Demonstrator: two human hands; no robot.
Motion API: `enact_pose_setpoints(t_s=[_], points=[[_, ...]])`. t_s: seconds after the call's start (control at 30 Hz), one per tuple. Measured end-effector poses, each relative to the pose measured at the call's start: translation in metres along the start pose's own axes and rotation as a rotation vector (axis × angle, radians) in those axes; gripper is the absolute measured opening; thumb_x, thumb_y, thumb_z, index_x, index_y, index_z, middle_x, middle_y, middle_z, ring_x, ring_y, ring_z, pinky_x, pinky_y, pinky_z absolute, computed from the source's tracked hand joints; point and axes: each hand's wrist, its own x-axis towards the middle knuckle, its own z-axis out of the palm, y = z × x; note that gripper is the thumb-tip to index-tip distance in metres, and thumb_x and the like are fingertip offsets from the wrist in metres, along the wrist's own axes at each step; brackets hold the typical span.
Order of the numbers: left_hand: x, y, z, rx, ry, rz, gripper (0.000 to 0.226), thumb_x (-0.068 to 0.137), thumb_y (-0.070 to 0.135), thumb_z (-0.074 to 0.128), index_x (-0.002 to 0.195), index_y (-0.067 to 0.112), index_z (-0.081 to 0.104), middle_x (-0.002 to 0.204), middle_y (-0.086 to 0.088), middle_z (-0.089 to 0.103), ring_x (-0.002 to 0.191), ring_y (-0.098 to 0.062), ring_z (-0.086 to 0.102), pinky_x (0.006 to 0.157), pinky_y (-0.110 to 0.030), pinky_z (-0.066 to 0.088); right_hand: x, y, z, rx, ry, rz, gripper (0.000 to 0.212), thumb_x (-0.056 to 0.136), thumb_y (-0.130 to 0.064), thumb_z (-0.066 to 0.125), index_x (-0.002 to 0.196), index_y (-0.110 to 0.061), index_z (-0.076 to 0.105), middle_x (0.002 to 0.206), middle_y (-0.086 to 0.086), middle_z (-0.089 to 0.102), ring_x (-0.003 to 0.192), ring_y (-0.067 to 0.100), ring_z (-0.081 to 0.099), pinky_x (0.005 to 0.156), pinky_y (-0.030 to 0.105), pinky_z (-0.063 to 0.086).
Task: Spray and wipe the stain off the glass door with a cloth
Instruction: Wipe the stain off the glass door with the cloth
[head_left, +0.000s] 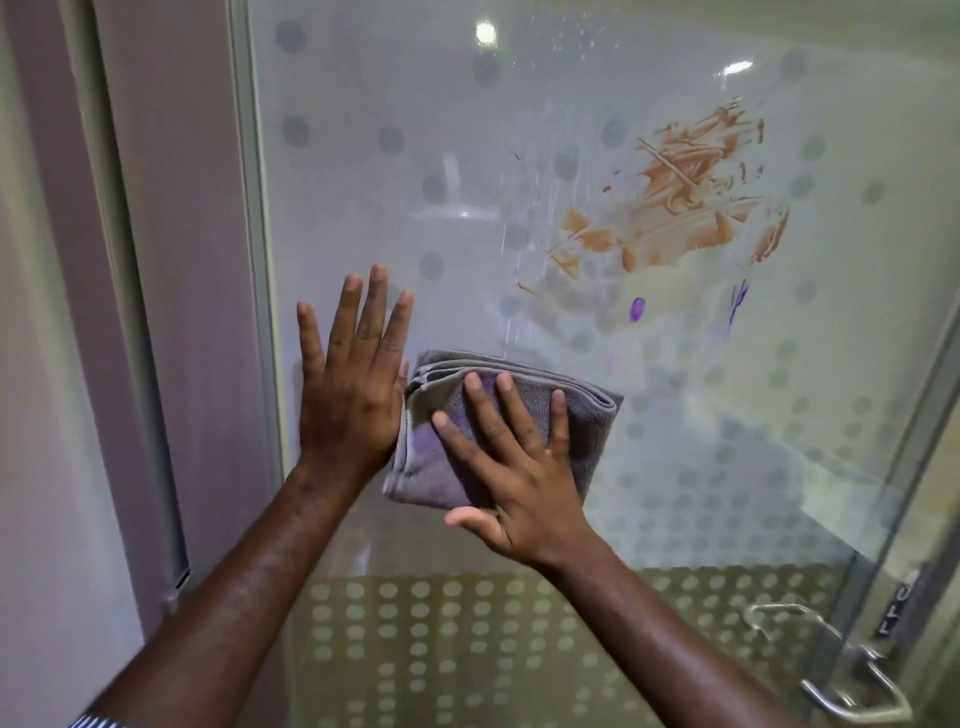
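**Cloth on the glass, stain not yet reached**

While the droplets and runs on the pane are suggesting the spraying is done, I am judging the wiping to be barely begun. I am pressing the folded grey cloth (498, 431) flat against the glass door (675, 441) with my right hand (519, 478), its grip wide, fingers straight and spread across the fabric. My left hand (353, 384) is lying just beside the cloth, also with a wide grip, palm toward the glass and holding nothing; its thumb side is touching or nearly touching the cloth's edge.

The orange-brown stain (685, 202) is sitting up and to the right, well apart from the cloth and looking whole. Below it, purple marks (637, 308) are showing too, nearer the cloth. All of that is left to clear.

For room, the pane between cloth and stain is looking open, so I am expecting a free sweep up and right. To the left, the door frame (260, 312) is running close beside my left hand. Low on the right, the metal handle (841, 670) is sticking out, worth avoiding on downward strokes.
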Motion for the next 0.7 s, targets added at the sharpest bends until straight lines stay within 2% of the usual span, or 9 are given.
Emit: enact_pose_setpoints(t_s=[0.1, 0.17, 0.27, 0.33, 0.5, 0.7], points=[[0.000, -0.001, -0.001, 0.004, 0.004, 0.003, 0.058, 0.105, 0.022, 0.043, 0.159, 0.009, 0.026, 0.167, -0.018, 0.021, 0.156, -0.036, 0.018, 0.122, -0.067, 0.012, -0.001, -0.002, -0.003, -0.060, 0.016, 0.050, 0.070, 0.100, -0.071, 0.030, 0.160, -0.035, 0.029, 0.171, 0.006, 0.017, 0.159, 0.030, 0.012, 0.119, 0.072, 0.015], [-0.001, -0.004, -0.003, 0.013, 0.007, 0.013, 0.058, 0.106, 0.024, 0.043, 0.160, 0.011, 0.025, 0.168, -0.016, 0.021, 0.156, -0.034, 0.019, 0.122, -0.066, 0.015, 0.003, -0.011, 0.000, -0.082, 0.049, 0.113, 0.076, 0.096, -0.075, 0.040, 0.160, -0.035, 0.030, 0.170, 0.007, 0.018, 0.159, 0.032, 0.013, 0.118, 0.074, 0.015], [-0.002, -0.010, -0.004, 0.019, 0.011, 0.036, 0.057, 0.106, 0.023, 0.043, 0.160, 0.013, 0.025, 0.168, -0.014, 0.021, 0.157, -0.031, 0.019, 0.123, -0.062, 0.018, 0.018, -0.027, 0.006, -0.094, 0.081, 0.204, 0.086, 0.089, -0.084, 0.040, 0.159, -0.036, 0.031, 0.169, 0.013, 0.018, 0.157, 0.041, 0.014, 0.115, 0.079, 0.008], [-0.002, -0.011, -0.004, 0.022, 0.017, 0.043, 0.057, 0.106, 0.021, 0.043, 0.160, 0.013, 0.025, 0.168, -0.014, 0.021, 0.156, -0.031, 0.019, 0.123, -0.062, 0.019, 0.025, -0.034, 0.010, -0.123, 0.098, 0.255, 0.083, 0.090, -0.083, 0.042, 0.158, -0.036, 0.032, 0.168, 0.015, 0.019, 0.156, 0.044, 0.015, 0.113, 0.081, 0.009], [-0.001, -0.011, -0.004, -0.001, 0.005, 0.040, 0.057, 0.105, 0.023, 0.043, 0.159, 0.012, 0.028, 0.167, -0.015, 0.023, 0.156, -0.032, 0.020, 0.123, -0.064, 0.016, 0.021, -0.030, 0.021, -0.151, 0.162, 0.232, 0.058, 0.104, -0.058, 0.043, 0.157, -0.035, 0.035, 0.166, 0.013, 0.024, 0.156, 0.038, 0.018, 0.111, 0.081, 0.019], [-0.001, -0.011, -0.003, -0.007, 0.009, 0.034, 0.059, 0.103, 0.023, 0.045, 0.159, 0.013, 0.029, 0.167, -0.014, 0.023, 0.157, -0.032, 0.019, 0.123, -0.065, 0.015, -0.002, 0.008, 0.021, -0.136, 0.249, 0.191, 0.054, 0.106, -0.034, 0.049, 0.158, -0.029, 0.036, 0.165, 0.011, 0.031, 0.155, 0.035, 0.025, 0.112, 0.081, 0.018]])
